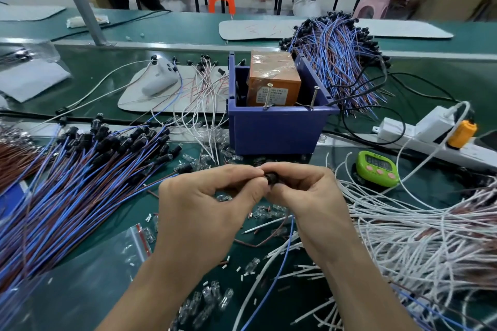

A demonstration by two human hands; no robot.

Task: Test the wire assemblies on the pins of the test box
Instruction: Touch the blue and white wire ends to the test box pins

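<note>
My left hand [207, 204] and my right hand [306, 196] meet in front of me, fingertips pinched together on the black socket end of one wire assembly [270, 179]. Its blue wire [282, 258] trails down between my wrists. Straight behind the hands stands the test box [271, 126], a blue bin with an orange taped block [273, 78] inside. Two upright screw pins rise at its front rim, the left pin [269, 97] and the right pin [314, 98]. Both hands are well short of the pins.
A large bundle of blue and brown wire assemblies [80, 183] lies at the left, another [341, 62] behind the box. White wires [416, 236] pile at the right. A green timer [377, 168], a white power strip [435, 137] and loose clear bulbs [212, 295] lie on the green mat.
</note>
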